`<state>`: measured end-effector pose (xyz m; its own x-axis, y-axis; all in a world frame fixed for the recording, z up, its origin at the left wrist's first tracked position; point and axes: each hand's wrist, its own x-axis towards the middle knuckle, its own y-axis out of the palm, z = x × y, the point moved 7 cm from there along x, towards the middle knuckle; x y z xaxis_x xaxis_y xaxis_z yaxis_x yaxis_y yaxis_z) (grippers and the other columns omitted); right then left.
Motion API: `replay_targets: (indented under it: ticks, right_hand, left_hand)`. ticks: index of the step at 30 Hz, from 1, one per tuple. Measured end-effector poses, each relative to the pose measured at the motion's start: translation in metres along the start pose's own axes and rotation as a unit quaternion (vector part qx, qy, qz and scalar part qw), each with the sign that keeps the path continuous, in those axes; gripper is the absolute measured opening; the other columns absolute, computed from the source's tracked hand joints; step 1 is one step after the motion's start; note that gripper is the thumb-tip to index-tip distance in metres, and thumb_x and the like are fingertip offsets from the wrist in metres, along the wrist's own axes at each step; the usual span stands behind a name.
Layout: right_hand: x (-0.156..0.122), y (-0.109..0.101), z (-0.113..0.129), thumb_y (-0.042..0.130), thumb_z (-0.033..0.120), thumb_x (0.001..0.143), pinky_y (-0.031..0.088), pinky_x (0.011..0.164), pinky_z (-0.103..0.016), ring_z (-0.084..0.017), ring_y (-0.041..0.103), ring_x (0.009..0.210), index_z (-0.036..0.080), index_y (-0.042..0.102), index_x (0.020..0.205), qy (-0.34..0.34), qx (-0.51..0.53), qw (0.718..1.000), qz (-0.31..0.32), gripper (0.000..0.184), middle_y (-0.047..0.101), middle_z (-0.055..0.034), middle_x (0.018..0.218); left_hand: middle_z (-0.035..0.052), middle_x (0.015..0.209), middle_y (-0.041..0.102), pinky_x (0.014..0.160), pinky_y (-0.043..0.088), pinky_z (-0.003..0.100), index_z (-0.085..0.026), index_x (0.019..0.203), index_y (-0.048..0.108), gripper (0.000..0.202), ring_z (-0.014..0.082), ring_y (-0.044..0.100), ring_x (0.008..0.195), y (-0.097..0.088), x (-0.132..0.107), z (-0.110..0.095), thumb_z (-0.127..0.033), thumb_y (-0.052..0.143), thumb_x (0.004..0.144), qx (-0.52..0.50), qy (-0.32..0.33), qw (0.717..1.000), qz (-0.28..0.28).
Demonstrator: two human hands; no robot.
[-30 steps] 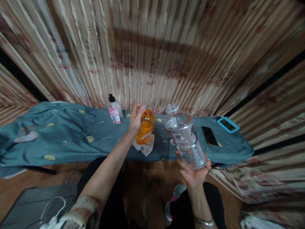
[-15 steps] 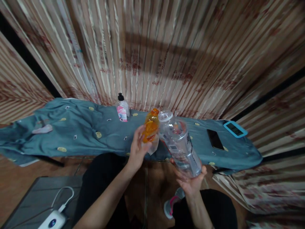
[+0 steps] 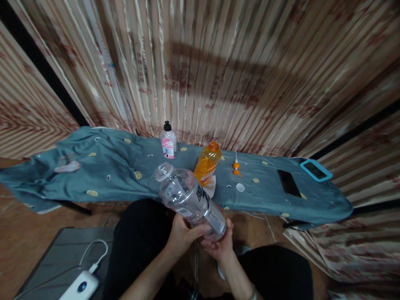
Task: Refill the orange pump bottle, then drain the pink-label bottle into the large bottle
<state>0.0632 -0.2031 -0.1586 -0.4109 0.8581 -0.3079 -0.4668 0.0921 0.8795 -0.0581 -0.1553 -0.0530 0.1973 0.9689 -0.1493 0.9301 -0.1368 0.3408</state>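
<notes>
Holding a big clear bottle point(image 3: 187, 191) between left hand point(image 3: 183, 237) and right hand point(image 3: 221, 246).
Left fingers curl around its lower side, right fingers cup its base; it tilts left, neck seen against the blue-green sheet point(image 3: 265, 198). Just beyond, an orange bottle point(image 3: 208, 161); to its right, an orange pump point(image 3: 236, 166) and white disc point(image 3: 240, 187).

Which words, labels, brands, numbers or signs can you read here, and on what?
No text is clearly readable.
Clear bottle: dark characters and a barcode, too blurred.
Orange bottle: label marks too blurred.
Bottle with black cap: pink label, print too small.
Curtain: printed characters, too blurred.
Blue-framed screen: too small.
White device: display too small.
</notes>
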Motion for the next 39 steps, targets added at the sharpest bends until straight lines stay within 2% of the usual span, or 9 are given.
replay_targets:
  ticks: [3, 7, 13, 17, 20, 24, 27, 33, 39]
  right_hand:
    - [0.011, 0.007, -0.014, 0.066, 0.062, 0.106, 0.054, 0.060, -0.024, -0.009, 0.060, 0.067, 0.016, 0.068, 0.115, 0.017, 0.011, 1.000, -0.010, 0.048, 0.068, -0.0010, 0.092]
    - [0.026, 0.020, -0.022, 0.063, 0.066, 0.106, 0.053, 0.060, -0.024, -0.009, 0.059, 0.066, 0.016, 0.068, 0.118, 0.032, 0.015, 0.999, -0.024, 0.052, 0.068, -0.0012, 0.092]
    - [0.045, 0.046, -0.021, 0.056, 0.076, 0.105, 0.051, 0.055, -0.022, -0.010, 0.062, 0.066, 0.016, 0.067, 0.125, 0.054, -0.008, 0.998, -0.032, 0.064, 0.070, -0.0036, 0.095]
    - [0.050, 0.056, -0.022, 0.050, 0.083, 0.103, 0.055, 0.057, -0.024, -0.012, 0.068, 0.071, 0.016, 0.067, 0.128, 0.049, -0.032, 0.998, -0.027, 0.074, 0.074, -0.0072, 0.102]
    - [0.041, 0.055, -0.019, 0.053, 0.084, 0.101, 0.055, 0.056, -0.024, -0.012, 0.070, 0.069, 0.016, 0.067, 0.132, 0.035, -0.044, 0.998, -0.031, 0.076, 0.076, -0.0089, 0.106]
    - [0.015, 0.044, -0.008, 0.081, 0.079, 0.085, 0.055, 0.056, -0.022, -0.014, 0.074, 0.071, 0.016, 0.065, 0.136, 0.011, -0.045, 0.997, -0.055, 0.083, 0.079, -0.0161, 0.121]
    - [-0.007, 0.035, 0.005, 0.094, 0.073, 0.075, 0.053, 0.056, -0.020, -0.014, 0.075, 0.070, 0.017, 0.067, 0.134, -0.017, -0.036, 0.996, -0.082, 0.086, 0.081, -0.0156, 0.120]
    - [-0.033, 0.022, 0.025, 0.099, 0.064, 0.072, 0.054, 0.057, -0.019, -0.013, 0.075, 0.069, 0.019, 0.074, 0.125, -0.054, -0.018, 0.991, -0.121, 0.074, 0.082, -0.0134, 0.116]
    - [-0.035, 0.018, 0.031, 0.101, 0.061, 0.071, 0.055, 0.058, -0.019, -0.014, 0.075, 0.070, 0.018, 0.078, 0.122, -0.068, -0.002, 0.988, -0.136, 0.071, 0.082, -0.0149, 0.116]
  left_hand:
    - [0.0066, 0.086, 0.085, 0.078, 0.064, 0.034, -0.017, 0.091, 0.077, 0.059, 0.0252, 0.078, 0.080, -0.014, 0.002, -0.006, -0.042, 0.103, 0.045, -0.002, -0.009, 0.999, -0.037]
    - [0.0055, 0.086, 0.086, 0.080, 0.066, 0.035, -0.017, 0.088, 0.077, 0.051, 0.0256, 0.080, 0.081, -0.028, 0.008, -0.019, -0.035, 0.099, 0.046, -0.005, 0.001, 0.998, -0.062]
    - [0.0047, 0.079, 0.083, 0.075, 0.065, 0.034, -0.017, 0.083, 0.076, 0.047, 0.0248, 0.078, 0.075, -0.050, 0.020, -0.030, -0.041, 0.098, 0.049, 0.013, 0.014, 0.995, -0.098]
    - [0.0057, 0.082, 0.083, 0.074, 0.064, 0.035, -0.016, 0.086, 0.074, 0.054, 0.0242, 0.077, 0.074, -0.066, 0.030, -0.033, -0.046, 0.099, 0.048, 0.040, 0.030, 0.992, -0.119]
    - [0.0062, 0.090, 0.084, 0.081, 0.065, 0.037, -0.018, 0.092, 0.072, 0.065, 0.0256, 0.078, 0.082, -0.081, 0.040, -0.042, -0.049, 0.102, 0.043, 0.075, 0.073, 0.983, -0.154]
    - [0.0032, 0.091, 0.082, 0.084, 0.065, 0.040, -0.021, 0.095, 0.067, 0.070, 0.0271, 0.078, 0.085, -0.100, 0.063, -0.061, -0.053, 0.101, 0.043, 0.141, 0.119, 0.966, -0.180]
    - [-0.0007, 0.090, 0.078, 0.082, 0.062, 0.036, -0.022, 0.097, 0.064, 0.070, 0.0241, 0.075, 0.085, -0.113, 0.087, -0.077, -0.049, 0.100, 0.043, 0.186, 0.154, 0.952, -0.187]
    - [-0.0091, 0.073, 0.061, 0.062, 0.047, 0.027, -0.026, 0.083, 0.051, 0.067, 0.0154, 0.059, 0.067, -0.139, 0.132, -0.091, -0.042, 0.099, 0.039, 0.279, 0.145, 0.920, -0.233]
    - [-0.0077, 0.076, 0.062, 0.068, 0.050, 0.028, -0.025, 0.085, 0.049, 0.065, 0.0163, 0.061, 0.072, -0.151, 0.146, -0.084, -0.035, 0.098, 0.043, 0.264, 0.134, 0.922, -0.249]
